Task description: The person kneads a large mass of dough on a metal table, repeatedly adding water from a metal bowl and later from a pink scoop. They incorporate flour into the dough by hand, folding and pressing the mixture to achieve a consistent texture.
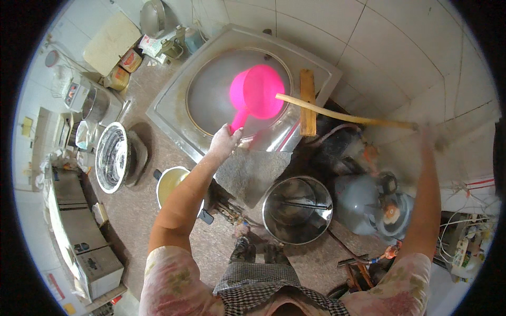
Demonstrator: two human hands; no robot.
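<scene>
In my left hand point(225, 140) is the handle of a pink plastic dipper point(264, 91), held over a large round pan or wok point(211, 94) set in a metal stove top point(174, 98). A yellowish hose point(336, 113) reaches in from the right, its end at the dipper's rim. My right hand point(429, 132) is raised at the far right near the tiled wall and the hose's other visible end; it is blurred, so its fingers and any hold cannot be made out. A wooden board point(307, 102) lies across the stove's right side, under the hose.
A deep steel pot point(297, 239) and a grey gas cylinder point(354, 201) stand below the stove. On the left are a white-rimmed basin point(112, 158), a pot with yellowish contents point(172, 183), cardboard boxes point(97, 268) and a kitchen machine point(77, 94). A hose crosses the floor.
</scene>
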